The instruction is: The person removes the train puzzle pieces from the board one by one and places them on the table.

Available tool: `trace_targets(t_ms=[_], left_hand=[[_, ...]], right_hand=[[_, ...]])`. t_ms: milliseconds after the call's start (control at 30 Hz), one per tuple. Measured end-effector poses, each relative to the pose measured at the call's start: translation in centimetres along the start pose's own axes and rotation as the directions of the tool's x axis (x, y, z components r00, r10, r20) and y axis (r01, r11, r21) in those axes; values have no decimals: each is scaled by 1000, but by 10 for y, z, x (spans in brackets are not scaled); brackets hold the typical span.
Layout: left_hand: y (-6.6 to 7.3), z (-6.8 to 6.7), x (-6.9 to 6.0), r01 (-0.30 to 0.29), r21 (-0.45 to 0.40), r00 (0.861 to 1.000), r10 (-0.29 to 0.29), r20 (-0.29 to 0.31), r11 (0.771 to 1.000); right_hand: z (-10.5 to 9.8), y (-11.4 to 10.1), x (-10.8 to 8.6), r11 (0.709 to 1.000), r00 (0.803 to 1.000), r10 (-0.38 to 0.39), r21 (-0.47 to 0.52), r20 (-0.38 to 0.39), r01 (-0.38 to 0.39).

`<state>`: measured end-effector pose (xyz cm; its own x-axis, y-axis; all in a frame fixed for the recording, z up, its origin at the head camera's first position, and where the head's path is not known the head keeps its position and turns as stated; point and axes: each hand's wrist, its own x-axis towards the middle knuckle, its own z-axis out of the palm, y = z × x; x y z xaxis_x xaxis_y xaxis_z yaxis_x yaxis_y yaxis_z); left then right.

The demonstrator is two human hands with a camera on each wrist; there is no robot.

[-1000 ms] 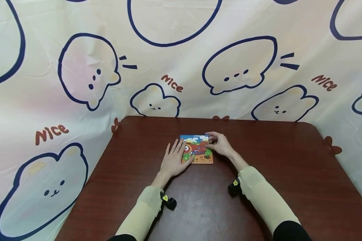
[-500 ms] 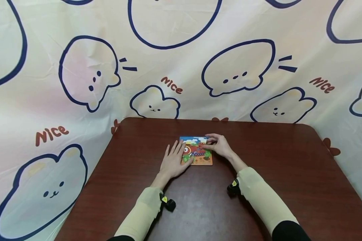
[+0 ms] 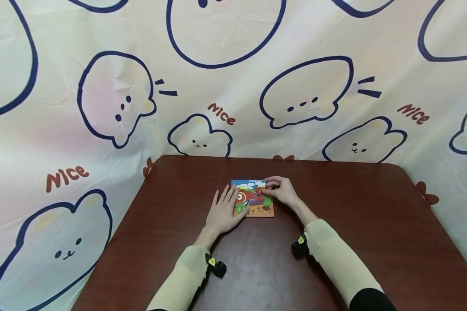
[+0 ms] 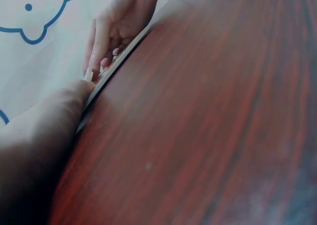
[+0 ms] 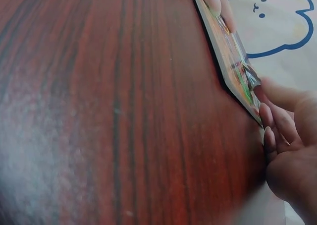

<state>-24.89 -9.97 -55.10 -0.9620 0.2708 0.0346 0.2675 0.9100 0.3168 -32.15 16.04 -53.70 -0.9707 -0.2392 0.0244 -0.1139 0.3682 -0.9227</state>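
A square picture board (image 3: 261, 212), blue at the top and orange at the bottom with a red train-like picture, lies flat on the table. My left hand (image 3: 222, 215) rests on its left part, fingers spread and straight, thumb near the lower edge. At the upper right of the board, my right hand (image 3: 284, 191) pinches a small thin piece (image 5: 251, 78) between thumb and fingers; in the right wrist view it stands tilted above the printed surface (image 5: 233, 56). In the left wrist view the right hand (image 4: 124, 24) bends over the board's edge. The fingers partly hide the piece.
The brown wooden table (image 3: 257, 268) extends around the board. Behind it hangs a pale cloth (image 3: 241, 86) with blue cartoon outlines, meeting the table's far edge. A black wrist camera (image 3: 219, 269) sits on the left wrist, another (image 3: 299, 248) on the right.
The right fingertips have shifted slightly left over the board with the piece. The left hand has stayed in place on the board. The head view has tilted slightly up.
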Motion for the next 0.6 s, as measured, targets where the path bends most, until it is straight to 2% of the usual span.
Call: trace_targets(t_ms=[167,367,600], left_hand=[[0,1,0,-2,7,1000,2,-2,1000],[0,3,0,-8,7,1000,8,-3,1000],[-2,3,0,-8,1,1000,8,-15,1000]], right_hand=[[-6,0,-2,998,999,46,37,-6,-46],[-23,-2,-10,991,995,98,92,-3,-97],[-48,2,-23,991,996,94,91,1,-93]])
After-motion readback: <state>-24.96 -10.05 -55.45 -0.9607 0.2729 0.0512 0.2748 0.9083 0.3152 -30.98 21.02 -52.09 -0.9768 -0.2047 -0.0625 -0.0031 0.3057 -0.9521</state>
